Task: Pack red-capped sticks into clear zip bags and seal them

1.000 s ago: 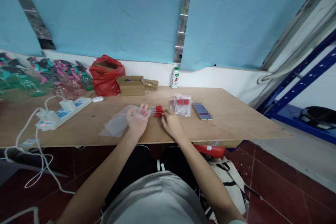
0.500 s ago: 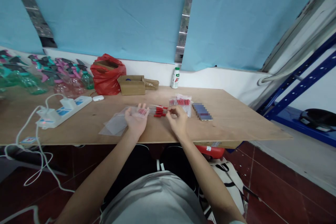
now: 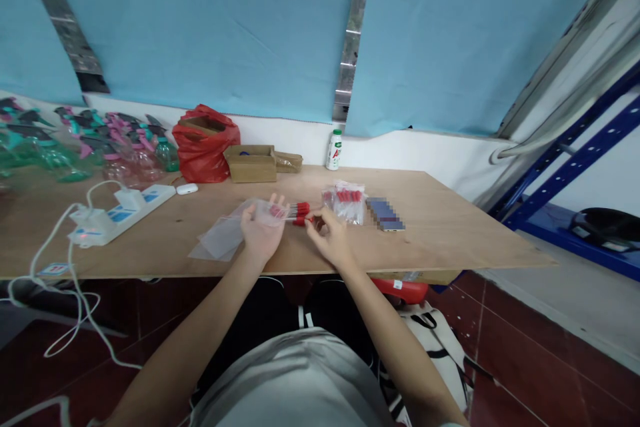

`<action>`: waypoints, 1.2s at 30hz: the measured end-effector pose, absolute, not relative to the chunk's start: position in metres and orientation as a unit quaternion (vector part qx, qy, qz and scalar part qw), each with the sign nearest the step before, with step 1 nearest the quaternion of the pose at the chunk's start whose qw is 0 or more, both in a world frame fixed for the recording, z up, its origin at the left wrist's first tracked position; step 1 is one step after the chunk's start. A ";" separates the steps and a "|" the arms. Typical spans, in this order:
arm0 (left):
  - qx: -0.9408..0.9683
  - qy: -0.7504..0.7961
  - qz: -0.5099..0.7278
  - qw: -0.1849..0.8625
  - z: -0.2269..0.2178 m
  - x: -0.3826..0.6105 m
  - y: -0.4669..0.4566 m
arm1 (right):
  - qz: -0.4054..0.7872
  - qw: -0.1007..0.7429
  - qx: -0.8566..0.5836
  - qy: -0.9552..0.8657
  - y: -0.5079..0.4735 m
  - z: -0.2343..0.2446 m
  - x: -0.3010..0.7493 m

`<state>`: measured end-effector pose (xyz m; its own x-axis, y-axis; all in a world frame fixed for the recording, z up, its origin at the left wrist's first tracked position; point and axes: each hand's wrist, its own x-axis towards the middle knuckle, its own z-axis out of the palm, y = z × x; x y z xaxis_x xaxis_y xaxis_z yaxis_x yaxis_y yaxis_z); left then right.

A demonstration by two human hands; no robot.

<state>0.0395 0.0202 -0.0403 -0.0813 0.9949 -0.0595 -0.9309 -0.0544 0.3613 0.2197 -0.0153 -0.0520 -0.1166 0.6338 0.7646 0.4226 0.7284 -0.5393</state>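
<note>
My left hand (image 3: pixel 265 230) is turned palm up and holds a clear plastic bag (image 3: pixel 270 212), its fingers curled loosely against the film. Some red shows through the bag. Between thumb and fingertips, my right hand (image 3: pixel 330 235) pinches a small red-handled screwdriver (image 3: pixel 309 219), its thin metal shaft pointing left to the bag's mouth. Whether the tip is inside the bag I cannot tell. Several more small red-handled screwdrivers (image 3: pixel 301 207) lie just behind on the table. Flat clear bags (image 3: pixel 217 239) lie left of my left hand.
Filled bags with red handles (image 3: pixel 350 203) lie right of centre, beside a phone (image 3: pixel 385 213). Along the back stand a white bottle (image 3: pixel 334 150), a cardboard box (image 3: pixel 251 165), a red plastic bag (image 3: pixel 205 147) and several spray bottles (image 3: pixel 117 167). A power strip (image 3: pixel 123 213) with cables lies left.
My right hand has moved left and slightly down with the screwdriver, closer to the bag. My left hand has shifted slightly right with the bag.
</note>
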 end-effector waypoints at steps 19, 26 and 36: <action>0.181 0.175 0.602 0.758 -0.027 0.049 0.002 | 0.050 0.426 -0.375 -0.822 -0.012 -0.060 0.222; 0.220 0.179 0.556 0.781 -0.029 0.051 0.003 | 0.033 0.432 -0.429 -0.792 -0.011 -0.063 0.222; 0.228 0.175 0.543 0.789 -0.025 0.053 0.001 | 0.014 0.455 -0.422 -0.784 -0.011 -0.057 0.221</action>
